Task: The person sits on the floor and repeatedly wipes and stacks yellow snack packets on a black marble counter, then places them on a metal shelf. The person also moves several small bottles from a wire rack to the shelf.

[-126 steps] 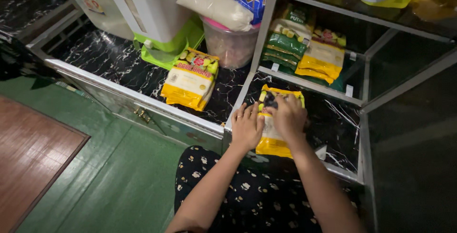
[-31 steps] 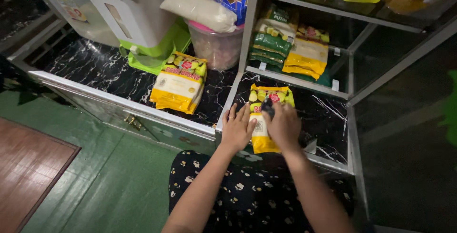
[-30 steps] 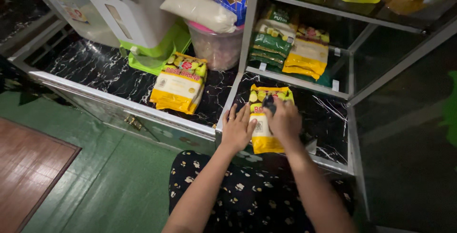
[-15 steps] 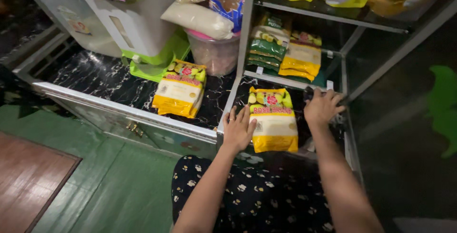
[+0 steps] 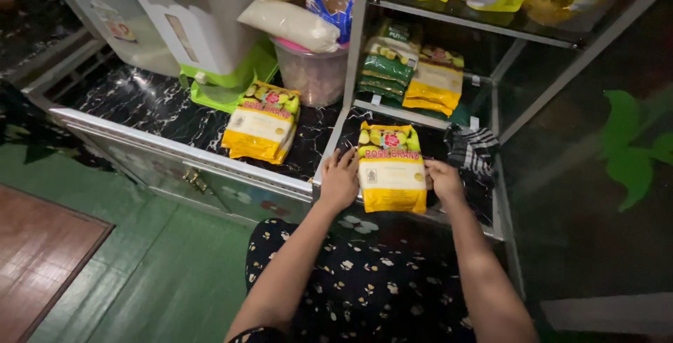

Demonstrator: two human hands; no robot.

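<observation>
Yellow packet (image 5: 391, 168) flat between both hands on the dark marbled shelf (image 5: 329, 129), long axis running near to far.
The left hand (image 5: 340, 178) rests against its left edge, fingers (image 5: 345, 159) spread loosely; the right hand (image 5: 444, 178) touches its right edge, fingers curled on the side. Both hands sit equally near. A checked cloth (image 5: 473, 150) lies just right, a second yellow packet (image 5: 261, 122) well left.

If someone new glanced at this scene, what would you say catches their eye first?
Probably the bright yellow packet lying on the black marbled shelf, with the left hand and right hand at its two sides. A matching stack of yellow packets lies to its left, and a striped cloth lies beside the right hand.
</observation>
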